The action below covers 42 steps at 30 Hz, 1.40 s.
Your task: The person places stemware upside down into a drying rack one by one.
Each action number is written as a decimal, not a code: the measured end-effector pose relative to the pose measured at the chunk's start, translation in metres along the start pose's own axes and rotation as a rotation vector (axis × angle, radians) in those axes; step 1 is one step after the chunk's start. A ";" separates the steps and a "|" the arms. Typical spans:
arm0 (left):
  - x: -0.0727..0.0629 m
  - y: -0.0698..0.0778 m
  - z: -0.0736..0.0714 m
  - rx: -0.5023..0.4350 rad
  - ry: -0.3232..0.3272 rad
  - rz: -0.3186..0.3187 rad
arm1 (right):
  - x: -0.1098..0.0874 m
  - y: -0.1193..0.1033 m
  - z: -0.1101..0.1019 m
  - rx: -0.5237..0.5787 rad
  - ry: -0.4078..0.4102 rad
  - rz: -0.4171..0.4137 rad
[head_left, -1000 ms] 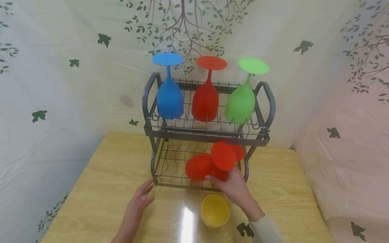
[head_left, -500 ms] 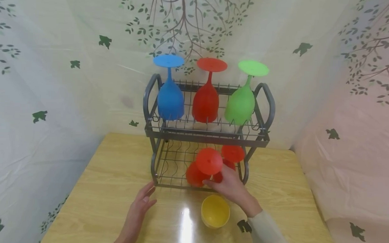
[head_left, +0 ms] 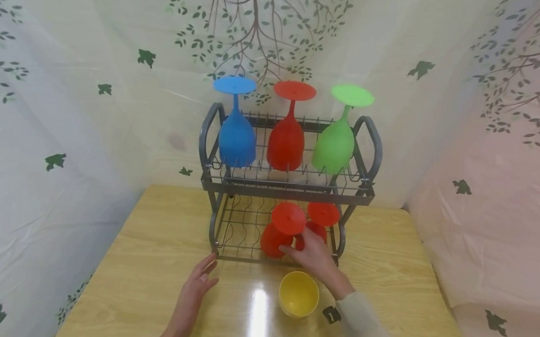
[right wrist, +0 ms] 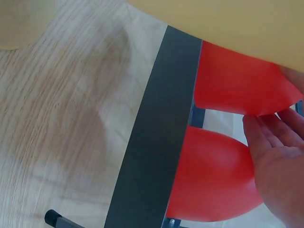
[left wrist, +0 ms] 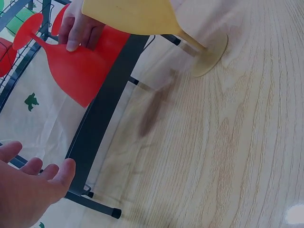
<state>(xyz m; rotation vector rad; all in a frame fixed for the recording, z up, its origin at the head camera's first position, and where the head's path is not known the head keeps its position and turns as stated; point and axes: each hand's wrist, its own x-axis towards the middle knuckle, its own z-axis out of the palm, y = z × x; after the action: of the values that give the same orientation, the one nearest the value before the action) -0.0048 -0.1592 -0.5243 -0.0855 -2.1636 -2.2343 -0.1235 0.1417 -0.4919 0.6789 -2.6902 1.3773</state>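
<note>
My right hand (head_left: 316,257) grips a red goblet (head_left: 275,240) that stands upside down, foot up, at the front of the lower rack tier. The thumb lies on its bowl; in the right wrist view the fingers (right wrist: 266,135) reach into the gap beside a second inverted red goblet (right wrist: 211,175). That second goblet's foot shows just behind my hand in the head view. My left hand (head_left: 190,294) is held with loose fingers by the front left corner of the black two-tier dish rack (head_left: 269,189); whether it touches the rack I cannot tell.
Inverted blue (head_left: 237,140), red (head_left: 286,144) and green (head_left: 335,146) goblets stand on the upper tier. A yellow goblet (head_left: 299,294) stands upright on the wooden table (head_left: 160,234), in front of the rack and close to my right wrist. A patterned cloth hangs behind.
The red goblet in my right hand has gone from tilted sideways to standing inverted on the lower tier, its foot moving left. My left hand has hardly moved.
</note>
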 end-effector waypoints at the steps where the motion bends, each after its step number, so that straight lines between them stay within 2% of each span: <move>1: 0.000 0.000 0.000 -0.001 0.001 -0.003 | 0.001 0.000 0.001 0.007 -0.003 0.010; 8: 0.000 0.003 0.000 -0.008 0.006 0.001 | 0.002 0.002 0.006 0.077 -0.028 0.044; 17: -0.001 0.007 0.001 -0.021 -0.010 0.037 | 0.004 0.002 0.008 0.055 -0.038 0.056; 29: 0.000 0.010 0.002 0.003 0.001 -0.055 | 0.007 0.005 0.013 0.027 -0.050 0.069; 35: 0.000 0.010 0.002 0.017 0.006 -0.082 | 0.007 0.005 0.013 0.018 -0.056 0.106; 42: -0.001 0.006 0.002 0.027 -0.002 -0.032 | 0.007 0.006 0.014 0.030 -0.061 0.112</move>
<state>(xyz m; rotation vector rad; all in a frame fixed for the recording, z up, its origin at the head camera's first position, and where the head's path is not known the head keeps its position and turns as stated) -0.0036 -0.1573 -0.5184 -0.0527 -2.2106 -2.2219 -0.1303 0.1313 -0.5030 0.5902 -2.8002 1.4482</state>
